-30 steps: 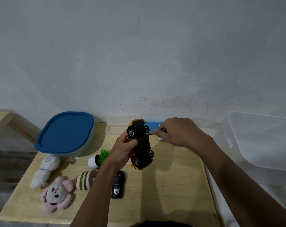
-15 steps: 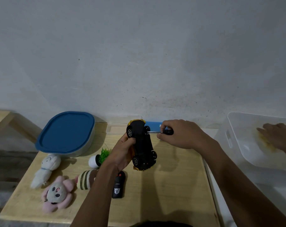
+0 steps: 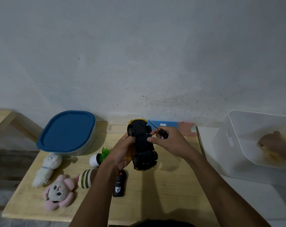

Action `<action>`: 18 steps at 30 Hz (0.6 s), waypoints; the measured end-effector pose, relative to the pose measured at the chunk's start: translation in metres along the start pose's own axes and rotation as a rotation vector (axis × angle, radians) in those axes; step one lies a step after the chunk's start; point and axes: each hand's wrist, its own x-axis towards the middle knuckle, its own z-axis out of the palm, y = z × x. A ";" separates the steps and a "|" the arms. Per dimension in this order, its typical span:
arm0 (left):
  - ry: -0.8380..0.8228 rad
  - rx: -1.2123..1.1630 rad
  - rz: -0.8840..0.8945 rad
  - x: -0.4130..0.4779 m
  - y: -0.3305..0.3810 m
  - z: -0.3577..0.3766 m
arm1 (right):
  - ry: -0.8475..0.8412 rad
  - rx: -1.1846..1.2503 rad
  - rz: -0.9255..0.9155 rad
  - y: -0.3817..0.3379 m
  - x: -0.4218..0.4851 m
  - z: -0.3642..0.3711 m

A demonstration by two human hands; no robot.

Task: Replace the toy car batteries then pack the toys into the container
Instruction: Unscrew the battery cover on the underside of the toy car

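Left hand (image 3: pixel 122 153) gripping upturned black-and-yellow plastic toy car (image 3: pixel 142 145) above wooden table (image 3: pixel 155 194); right hand (image 3: pixel 168 141) pinching small black-handled screwdriver (image 3: pixel 160 131), fingertips touching car underside.

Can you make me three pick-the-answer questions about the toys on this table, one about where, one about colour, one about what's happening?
1. Where is the remote?
A. on the table near the striped toy
B. on the lid
C. in the white bin

2. What colour is the container's lid?
A. red
B. blue
C. green

3. How is the toy car being held?
A. wheels down on the table
B. underside up, in the air
C. inside the container

Answers:
1 A: the remote lies on the table beside the striped toy.
2 B: the lid is blue.
3 B: the left hand holds the toy car underside up; the right hand holds a screwdriver.
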 end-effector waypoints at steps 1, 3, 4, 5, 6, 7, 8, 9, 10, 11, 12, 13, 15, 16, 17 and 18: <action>0.002 0.011 -0.003 0.000 0.000 0.000 | -0.012 0.021 0.005 0.000 0.001 -0.002; 0.001 0.021 -0.007 -0.001 0.002 0.002 | -0.056 0.064 0.029 -0.001 0.002 -0.005; -0.003 0.024 -0.008 -0.001 0.003 0.004 | -0.077 0.084 0.041 -0.002 0.003 -0.006; -0.007 0.022 -0.011 -0.001 0.003 0.004 | -0.089 0.108 0.051 -0.002 0.003 -0.008; -0.010 0.013 -0.017 0.000 0.003 0.004 | -0.092 0.145 0.058 -0.001 0.004 -0.009; -0.010 0.000 -0.026 0.001 0.003 0.003 | -0.084 0.204 0.072 0.000 0.004 -0.010; -0.010 -0.017 -0.036 0.002 0.002 0.002 | -0.070 0.285 0.086 0.002 0.005 -0.012; -0.011 -0.033 -0.048 0.003 0.001 0.001 | -0.053 0.364 0.099 0.004 0.005 -0.014; -0.010 -0.048 -0.065 0.004 0.001 -0.001 | -0.031 0.427 0.105 0.008 0.004 -0.017; -0.008 -0.059 -0.080 0.004 0.000 -0.002 | -0.007 0.474 0.111 0.014 0.004 -0.020; -0.006 -0.064 -0.087 0.004 -0.001 -0.003 | 0.022 0.513 0.123 0.024 0.003 -0.022; -0.003 -0.063 -0.090 0.004 -0.002 -0.004 | 0.056 0.545 0.149 0.036 0.001 -0.024; 0.019 -0.054 -0.097 0.004 -0.003 -0.005 | 0.133 0.544 0.227 0.066 -0.002 -0.025; 0.034 -0.052 -0.103 0.004 -0.004 -0.005 | 0.184 0.490 0.286 0.081 -0.004 -0.023; 0.043 -0.051 -0.108 0.004 -0.005 -0.006 | 0.237 0.418 0.356 0.094 -0.007 -0.021; 0.051 -0.049 -0.114 0.005 -0.006 -0.006 | 0.286 0.352 0.425 0.108 -0.010 -0.018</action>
